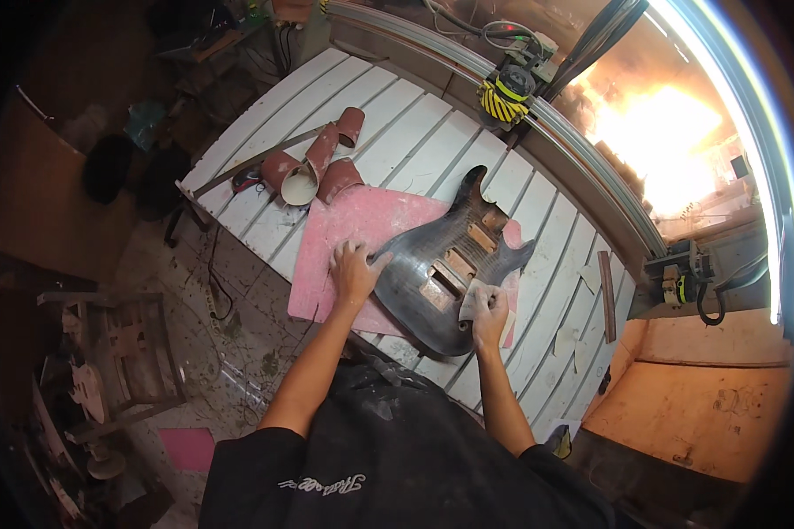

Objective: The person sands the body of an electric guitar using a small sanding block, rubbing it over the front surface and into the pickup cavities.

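Observation:
A dark electric guitar body (406, 291) with bare-wood cavities lies on a pink foam sheet (326, 238), its upper horn pointing to the far side. My left hand (355, 273) rests with spread fingers on the foam, its thumb against the body's left edge. Over the body's near right part, my right hand (491, 317) pinches a pale folded piece of sandpaper (469, 307) pressed to the surface beside the cavities. The fingers hide part of the sandpaper.
Rolls of reddish-brown abrasive (340, 181) lie on the white slatted table (415, 141) at the back left. A machine head with yellow-black stripes (503, 101) sits on a rail behind. At the right lie a brown strip (607, 295) and paper scraps (565, 339).

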Available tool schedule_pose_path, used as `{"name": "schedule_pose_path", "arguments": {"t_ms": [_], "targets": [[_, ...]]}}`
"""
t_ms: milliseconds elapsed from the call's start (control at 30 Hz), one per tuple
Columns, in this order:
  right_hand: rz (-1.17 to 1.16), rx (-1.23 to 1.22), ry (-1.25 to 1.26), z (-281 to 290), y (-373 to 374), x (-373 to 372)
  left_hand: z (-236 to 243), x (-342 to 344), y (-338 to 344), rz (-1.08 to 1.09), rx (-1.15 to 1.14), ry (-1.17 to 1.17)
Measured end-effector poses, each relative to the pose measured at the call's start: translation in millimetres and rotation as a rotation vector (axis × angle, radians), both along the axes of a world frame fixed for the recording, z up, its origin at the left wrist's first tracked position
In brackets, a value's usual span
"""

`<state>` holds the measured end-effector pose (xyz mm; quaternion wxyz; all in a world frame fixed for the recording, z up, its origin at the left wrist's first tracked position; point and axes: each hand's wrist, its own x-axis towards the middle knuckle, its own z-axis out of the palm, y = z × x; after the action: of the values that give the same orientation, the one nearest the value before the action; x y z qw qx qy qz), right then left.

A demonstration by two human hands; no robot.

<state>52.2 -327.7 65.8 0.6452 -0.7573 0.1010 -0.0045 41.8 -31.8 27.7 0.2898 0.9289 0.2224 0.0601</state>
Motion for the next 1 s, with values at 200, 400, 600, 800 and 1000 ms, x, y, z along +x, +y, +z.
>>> {"name": "schedule_pose_path", "arguments": {"t_ms": [200,400,600,800,1000], "targets": [[0.043,0.127,0.121,-3,-20,-15,-3,-41,-18,-0.14,0.108,-0.236],[0.174,0.128,0.247,4,14,-13,-6,-37,-12,-0.065,-0.043,-0.087],[0.242,0.118,0.17,-10,17,-4,6,-16,1,-0.047,-0.187,0.104],[0.156,0.01,0.278,-2,1,-6,2,-57,-20,-0.167,0.019,-0.13],[0.32,-0.175,0.144,4,11,-13,-2,-24,-2,-0.047,-0.067,-0.103]]}}
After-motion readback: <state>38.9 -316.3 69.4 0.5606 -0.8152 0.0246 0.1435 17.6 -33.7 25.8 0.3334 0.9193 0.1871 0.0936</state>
